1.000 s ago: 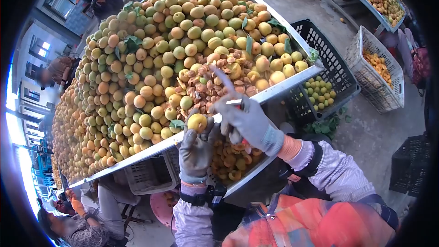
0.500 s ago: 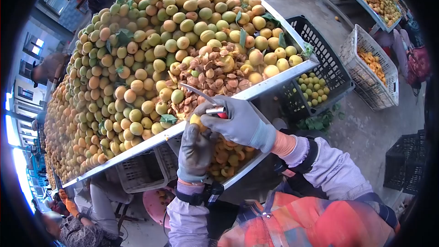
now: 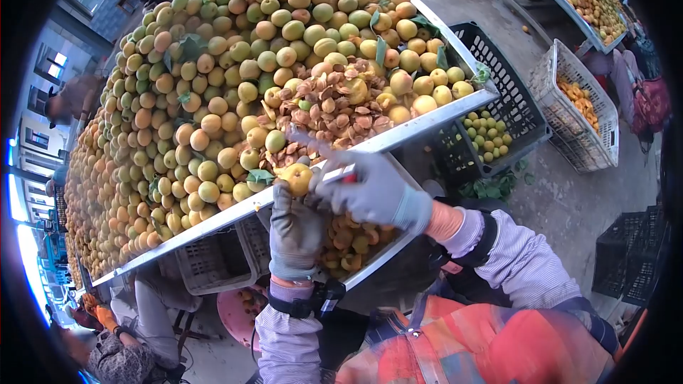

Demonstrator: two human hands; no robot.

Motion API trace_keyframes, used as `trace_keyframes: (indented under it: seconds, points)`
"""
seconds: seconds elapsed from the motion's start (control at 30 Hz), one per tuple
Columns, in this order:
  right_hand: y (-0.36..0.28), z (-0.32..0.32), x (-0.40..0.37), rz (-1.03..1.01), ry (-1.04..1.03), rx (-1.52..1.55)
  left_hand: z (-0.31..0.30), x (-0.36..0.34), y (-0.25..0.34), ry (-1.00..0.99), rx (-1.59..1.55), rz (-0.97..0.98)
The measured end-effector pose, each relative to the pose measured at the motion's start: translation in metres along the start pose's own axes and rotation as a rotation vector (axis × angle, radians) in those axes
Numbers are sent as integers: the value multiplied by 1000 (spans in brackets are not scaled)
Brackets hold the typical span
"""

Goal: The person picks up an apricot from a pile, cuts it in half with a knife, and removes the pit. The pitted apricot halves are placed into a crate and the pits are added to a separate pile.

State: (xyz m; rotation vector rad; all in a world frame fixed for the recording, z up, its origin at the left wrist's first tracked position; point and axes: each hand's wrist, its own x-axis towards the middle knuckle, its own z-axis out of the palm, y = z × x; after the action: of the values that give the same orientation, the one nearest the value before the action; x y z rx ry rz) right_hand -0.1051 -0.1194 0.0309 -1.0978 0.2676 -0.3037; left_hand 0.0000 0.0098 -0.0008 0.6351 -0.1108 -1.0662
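Note:
My left hand [image 3: 294,235], in a grey work glove, closes its fingertips around a yellow apricot [image 3: 296,178] at the metal edge of the sorting table. My gloved right hand [image 3: 380,193] is beside it, wrapped round a small knife [image 3: 313,145]; motion smears the blade, and a bit of red handle shows. Just beyond my hands lies a pile of brown apricot pits [image 3: 331,112] among whole apricots [image 3: 213,124]. Below my hands, a container of split apricots [image 3: 356,240] is partly covered by my arms.
The table's raised metal rim [image 3: 427,126] runs in front of me. To the right are a black crate [image 3: 491,50] with green fruit and a white crate [image 3: 580,139] with orange pieces. A pink tub [image 3: 235,311] stands lower left. Other people work along the left side.
My right hand and the knife have moved off the apricot slightly to the right, blurring. The apricot in my left hand is higher and more exposed.

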Motion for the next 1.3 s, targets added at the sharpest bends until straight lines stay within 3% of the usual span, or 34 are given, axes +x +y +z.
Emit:
trace_keyframes:
  seconds: [0.03,0.07,0.27,0.33,0.37,0.43,0.57,0.63,0.77,0.83,1.03,1.3]
  points:
    - [-11,-5,1,112,41,59,-1,0,1,-29,-38,-12]
    - [-32,0,-1,195,129,-121,-1,0,3,-58,-76,-25]
    - [-15,-2,-2,139,56,-59,8,-2,0,-51,32,17]
    - [-12,-4,-1,-68,82,-249,7,-3,-2,-63,55,36]
    - [-9,-5,0,-66,83,-250,12,-4,-3,-25,183,78]
    - [-2,-6,1,-378,91,-539,10,-4,-6,-49,392,124]
    - [-2,-7,-1,-380,80,-563,28,-6,-6,-90,525,184]
    - [-16,-4,-5,-180,46,-573,29,-6,-7,-44,475,173]
    - [-8,-3,-5,-208,81,-598,23,-5,-8,14,630,246]
    - [-17,-1,-7,-90,59,-770,24,-6,-7,32,667,267]
    - [7,-8,-3,-273,107,-838,24,-7,-9,60,723,283]
    - [17,0,-6,-198,89,-756,16,-8,-6,62,977,313]
